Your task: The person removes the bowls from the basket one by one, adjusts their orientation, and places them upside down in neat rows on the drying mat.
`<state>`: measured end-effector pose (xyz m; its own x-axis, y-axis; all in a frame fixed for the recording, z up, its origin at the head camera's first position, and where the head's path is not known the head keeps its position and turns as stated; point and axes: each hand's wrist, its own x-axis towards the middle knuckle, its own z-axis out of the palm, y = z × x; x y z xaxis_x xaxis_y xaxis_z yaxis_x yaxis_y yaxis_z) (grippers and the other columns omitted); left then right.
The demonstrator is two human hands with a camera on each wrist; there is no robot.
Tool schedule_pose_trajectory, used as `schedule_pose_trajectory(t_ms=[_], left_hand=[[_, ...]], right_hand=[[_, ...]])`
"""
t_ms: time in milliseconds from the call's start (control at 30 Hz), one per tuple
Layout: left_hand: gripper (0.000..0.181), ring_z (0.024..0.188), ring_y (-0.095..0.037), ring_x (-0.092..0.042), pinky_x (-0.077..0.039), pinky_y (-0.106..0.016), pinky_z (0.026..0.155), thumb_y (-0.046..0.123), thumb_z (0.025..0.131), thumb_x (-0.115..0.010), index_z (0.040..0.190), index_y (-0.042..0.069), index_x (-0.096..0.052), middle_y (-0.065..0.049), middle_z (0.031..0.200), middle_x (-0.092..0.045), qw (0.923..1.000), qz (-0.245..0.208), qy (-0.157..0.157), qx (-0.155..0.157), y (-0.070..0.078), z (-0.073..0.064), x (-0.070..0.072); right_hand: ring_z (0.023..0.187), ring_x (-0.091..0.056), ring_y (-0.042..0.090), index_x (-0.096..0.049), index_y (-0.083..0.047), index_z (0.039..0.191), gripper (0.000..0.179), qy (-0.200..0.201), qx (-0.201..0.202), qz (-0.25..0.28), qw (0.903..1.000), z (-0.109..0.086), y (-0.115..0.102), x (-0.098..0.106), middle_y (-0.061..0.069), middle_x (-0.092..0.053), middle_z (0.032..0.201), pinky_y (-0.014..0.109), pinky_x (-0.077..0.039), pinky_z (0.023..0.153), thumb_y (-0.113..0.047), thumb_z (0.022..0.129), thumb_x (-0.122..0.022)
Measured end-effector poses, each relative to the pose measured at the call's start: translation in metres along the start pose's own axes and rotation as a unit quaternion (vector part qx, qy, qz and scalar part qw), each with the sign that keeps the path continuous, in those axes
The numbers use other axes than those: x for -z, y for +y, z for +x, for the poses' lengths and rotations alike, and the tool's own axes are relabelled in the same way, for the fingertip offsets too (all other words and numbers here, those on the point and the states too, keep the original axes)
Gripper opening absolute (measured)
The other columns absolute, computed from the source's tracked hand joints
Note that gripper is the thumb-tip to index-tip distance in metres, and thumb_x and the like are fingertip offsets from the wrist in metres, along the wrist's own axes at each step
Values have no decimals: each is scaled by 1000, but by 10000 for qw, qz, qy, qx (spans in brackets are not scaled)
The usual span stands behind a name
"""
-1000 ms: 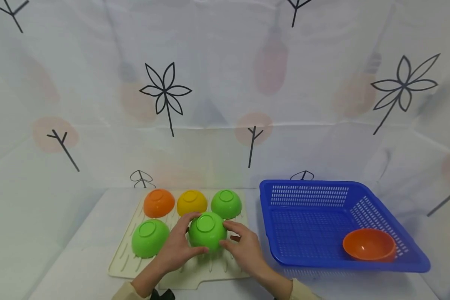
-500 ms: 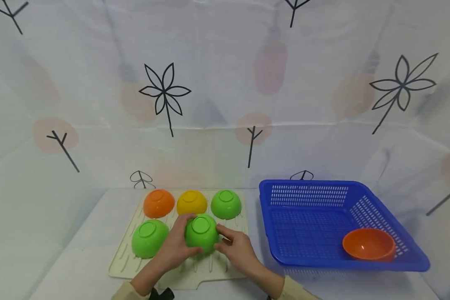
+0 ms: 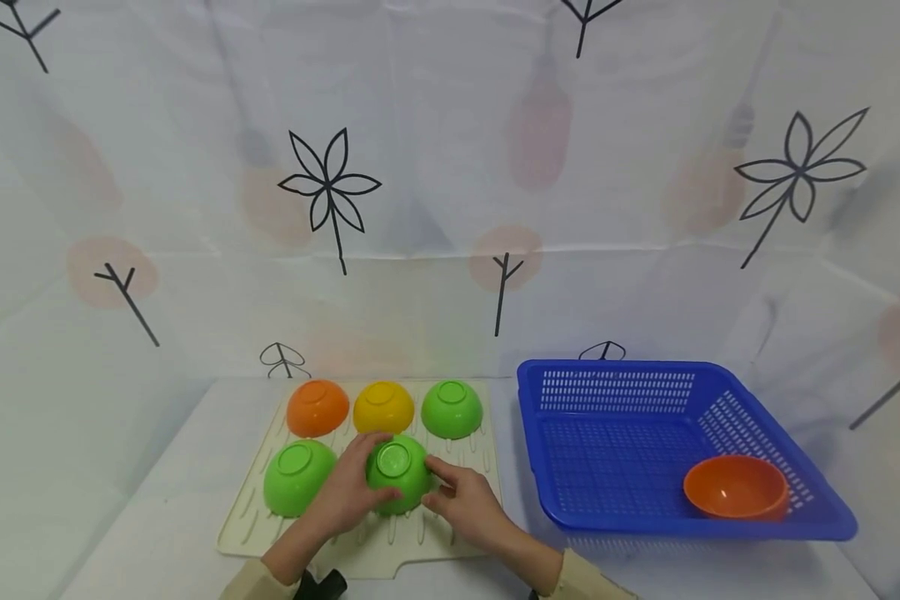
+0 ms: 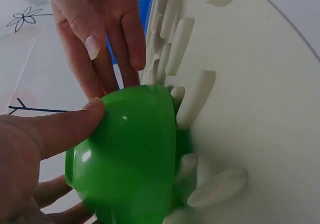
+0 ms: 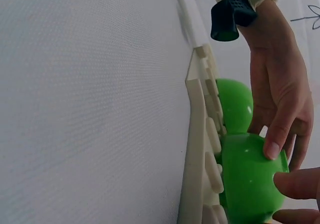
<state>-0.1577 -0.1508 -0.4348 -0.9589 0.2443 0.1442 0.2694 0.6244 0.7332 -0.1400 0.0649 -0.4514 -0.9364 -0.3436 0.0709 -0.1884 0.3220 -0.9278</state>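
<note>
A green bowl point(image 3: 399, 468) stands upside down on the cream drying mat point(image 3: 360, 558), its foot ring facing up. My left hand point(image 3: 345, 487) grips it from the left, with thumb in front and fingers behind; the thumb presses its side in the left wrist view. At the bowl's right side is my right hand point(image 3: 468, 504), fingers extended, fingertips right at the bowl's wall. In the left wrist view the right thumb is apart from the bowl point(image 4: 127, 154). Another green bowl point(image 3: 297, 479) sits upside down just left of my left hand.
Behind, an orange bowl point(image 3: 317, 408), a yellow bowl point(image 3: 384, 407) and a green bowl point(image 3: 452, 409) lie inverted in a row on the mat. To the right, a blue plastic basket point(image 3: 607, 525) holds an orange bowl point(image 3: 737, 487), open side up. A printed curtain point(image 3: 420, 167) hangs behind.
The gripped green bowl has moved left and down onto the mat, both hands following it. My right hand's grip has loosened.
</note>
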Motion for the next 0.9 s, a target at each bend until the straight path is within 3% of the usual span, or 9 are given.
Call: schedule_pose_trajectory(t_ms=[167, 433, 667, 900], left_hand=[[77, 125, -37, -51, -41, -57, 104, 22, 74, -88, 139, 6, -50, -17, 139, -53, 9997, 119, -66, 192, -4, 0, 0], [71, 125, -35, -52, -42, -55, 104, 20, 77, -86, 138, 6, -52, -16, 139, -53, 9993, 141, -111, 328, -4, 0, 2], [70, 123, -35, -53, -43, -55, 103, 17, 77, -86, 137, 6, -53, -15, 137, -54, 9994, 92, -114, 313, -3, -1, 4], [70, 123, -34, -53, -43, -55, 103, 17, 76, -87, 136, 5, -53, -15, 136, -55, 9994, 68, -109, 321, -5, 1, 3]], right_hand=[[125, -55, 38, -48, 5, 143, 58, -119, -115, 41, 9999, 1, 1, -2, 22, -49, 144, 42, -50, 98, -7, 91, -70], [136, -44, 34, -48, 3, 144, 56, -233, -133, 223, 9994, 3, 2, -4, 18, -48, 147, 41, -46, 103, -3, 92, -67], [137, -43, 35, -48, 3, 144, 54, -317, -224, 426, 9983, 2, 0, -2, 19, -49, 146, 43, -46, 103, -1, 93, -65], [133, -48, 36, -50, 4, 141, 50, -217, -69, 479, 9986, 1, -4, 3, 20, -53, 142, 45, -45, 103, -2, 93, -64]])
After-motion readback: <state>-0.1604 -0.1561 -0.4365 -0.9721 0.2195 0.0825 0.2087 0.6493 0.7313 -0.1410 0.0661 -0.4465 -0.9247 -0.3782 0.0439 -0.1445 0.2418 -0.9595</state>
